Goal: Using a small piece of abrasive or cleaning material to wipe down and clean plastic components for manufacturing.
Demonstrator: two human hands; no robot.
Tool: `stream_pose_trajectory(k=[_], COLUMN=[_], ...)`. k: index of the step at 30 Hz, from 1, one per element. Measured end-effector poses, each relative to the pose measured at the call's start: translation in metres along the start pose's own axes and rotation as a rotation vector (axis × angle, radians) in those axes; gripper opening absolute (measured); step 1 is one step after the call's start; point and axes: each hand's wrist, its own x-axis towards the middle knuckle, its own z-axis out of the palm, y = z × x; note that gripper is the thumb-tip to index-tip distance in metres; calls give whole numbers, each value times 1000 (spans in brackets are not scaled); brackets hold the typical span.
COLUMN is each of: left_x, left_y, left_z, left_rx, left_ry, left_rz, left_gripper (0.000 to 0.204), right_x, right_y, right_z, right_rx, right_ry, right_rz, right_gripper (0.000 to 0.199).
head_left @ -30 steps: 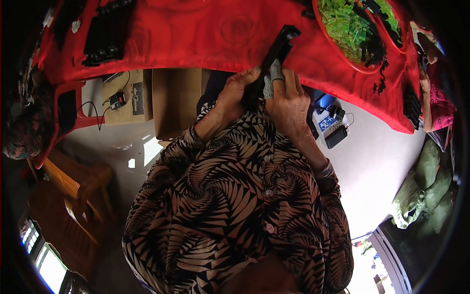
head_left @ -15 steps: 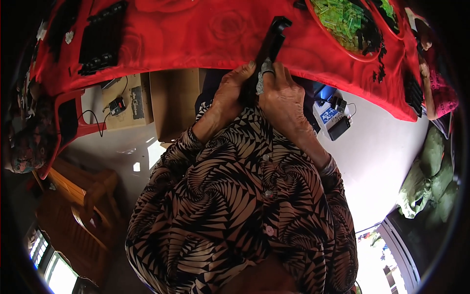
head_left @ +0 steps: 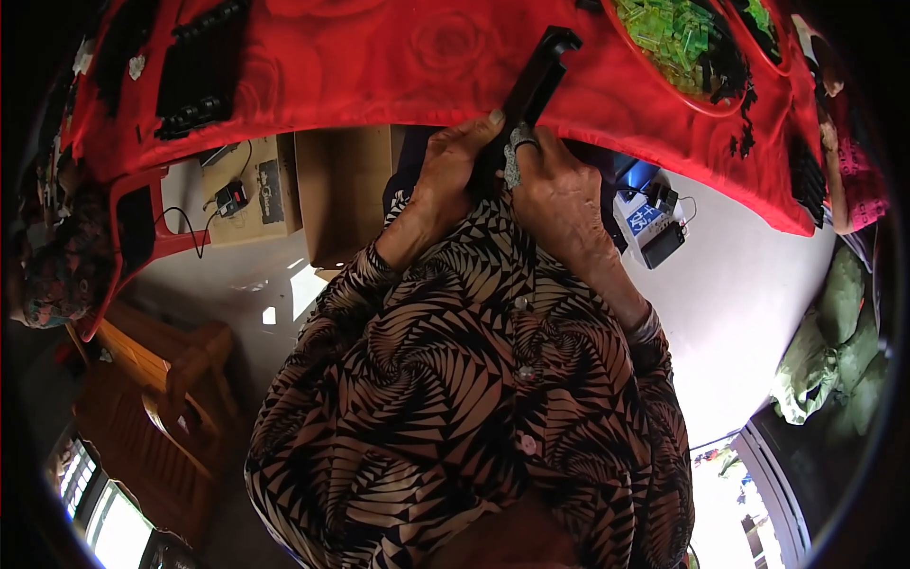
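From afar, I had the left hand point(head_left: 444, 175) clasped around a long black piece point(head_left: 536, 90). The right hand point(head_left: 559, 190) curled beside it; whether it gripped, I couldn't tell. The piece slanted over the red tablecloth point(head_left: 379, 57), left of some green pieces point(head_left: 668, 43).

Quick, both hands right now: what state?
Left hand: closed, holding the long black part.
Right hand: curled at that part; whether it grips, cannot tell.
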Motion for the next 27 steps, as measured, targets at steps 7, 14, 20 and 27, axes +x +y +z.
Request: stream_pose_trajectory(k=[7, 14, 20, 27], left_x=[0, -2, 4, 10], left_y=[4, -5, -9, -7], left_z=[-3, -1, -7, -7], left_rx=[27, -1, 30, 54], left_ry=[-68, -58, -30, -6], left_rz=[-55, -6, -29, -42], left_gripper=[25, 24, 24, 27], right_x=[-2, 3, 5, 12], right_y=[-2, -9, -6, 2], right_z=[-2, -15, -12, -11], right_rx=[72, 95, 114, 202], right_ry=[-33, -88, -98, -125], right_rz=[25, 182, 210, 210], right_gripper=[20, 39, 52, 52])
